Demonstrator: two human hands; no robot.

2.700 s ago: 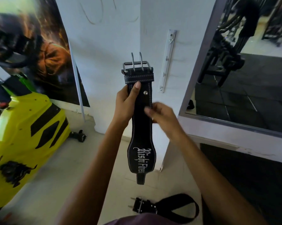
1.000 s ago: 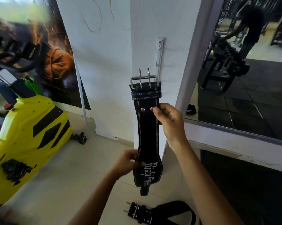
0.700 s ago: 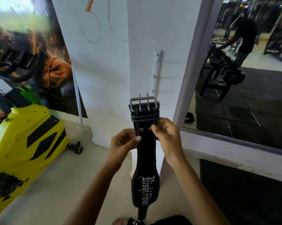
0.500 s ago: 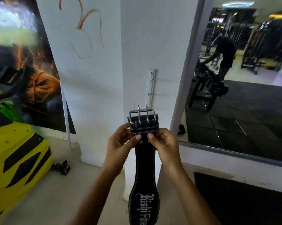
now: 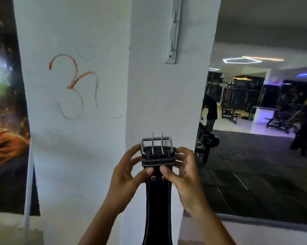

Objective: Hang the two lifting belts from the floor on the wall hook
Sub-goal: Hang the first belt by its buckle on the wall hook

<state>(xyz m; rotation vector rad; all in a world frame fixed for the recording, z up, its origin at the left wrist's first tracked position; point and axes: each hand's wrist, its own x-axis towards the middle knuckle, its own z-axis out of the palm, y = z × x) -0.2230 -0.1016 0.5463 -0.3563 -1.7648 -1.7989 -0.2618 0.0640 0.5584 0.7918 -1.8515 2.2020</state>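
The white wall (image 5: 75, 156) fills the middle of the view, its pillar corner carrying a white hook rail (image 5: 173, 30) high up, with small hooks along it that are hard to make out singly. To the right a mirror (image 5: 264, 138) shows the gym floor; at the far left hangs a dark poster (image 5: 6, 129).

In front of the pillar, well below the rail, one black lifting belt (image 5: 158, 200) hangs straight down, buckle end uppermost. Its steel buckle (image 5: 156, 144) stands upright with both prongs pointing up. The second belt is not in view (presumably on the floor below the frame).

The step in hand looks like the first hanging: the belt is held ready and not yet on a hook. The next move, as I judge it, calls for raising the buckle up to the rail and slipping its frame over a hook, keeping the prongs from fouling it, then going back for the other belt.

The left hand (image 5: 126, 175) pinches the belt's left edge just under the buckle, thumb on the front face, fingers curled behind and partly spread. The right hand (image 5: 182, 171) grips the right edge likewise, thumb pressed near the rivets, fingers wrapped round the back. Both are half-closed on the strap.
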